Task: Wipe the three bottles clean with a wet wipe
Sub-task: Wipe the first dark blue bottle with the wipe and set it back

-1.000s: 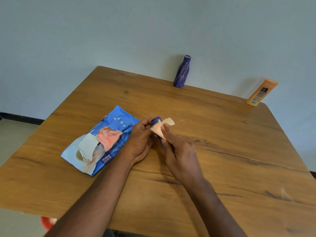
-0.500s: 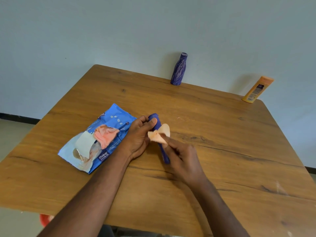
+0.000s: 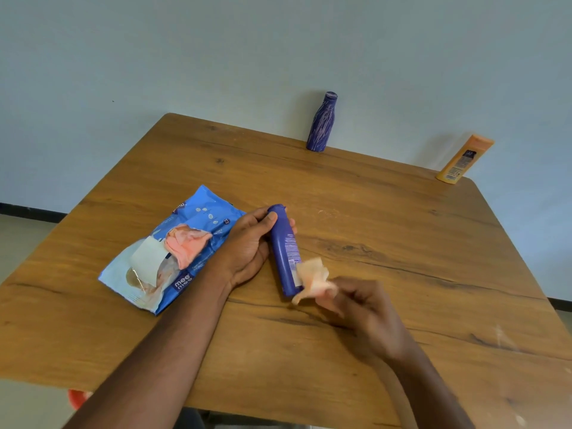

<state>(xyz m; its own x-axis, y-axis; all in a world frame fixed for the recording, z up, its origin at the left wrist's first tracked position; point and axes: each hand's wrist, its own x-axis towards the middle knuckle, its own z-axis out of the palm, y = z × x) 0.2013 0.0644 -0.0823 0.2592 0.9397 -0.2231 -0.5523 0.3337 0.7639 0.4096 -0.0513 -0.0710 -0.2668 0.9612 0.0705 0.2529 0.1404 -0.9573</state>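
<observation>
A slim blue bottle (image 3: 284,249) lies tilted over the wooden table (image 3: 387,243), its cap end gripped by my left hand (image 3: 250,243). My right hand (image 3: 365,311) pinches a crumpled pale peach wet wipe (image 3: 312,278) against the bottle's lower end; this hand is blurred. A dark blue patterned bottle (image 3: 322,122) stands at the table's far edge by the wall. An orange bottle (image 3: 464,159) leans against the wall at the far right corner.
A blue wet-wipe pack (image 3: 173,252) lies left of my left hand, its flap peeled back and a peach wipe sticking out. A grey wall runs behind the table. Something red (image 3: 77,397) shows under the table's near-left edge.
My right hand slid the wipe down the blue bottle from near the cap to its lower end. More of the bottle shows now. My left hand kept its hold at the cap end.
</observation>
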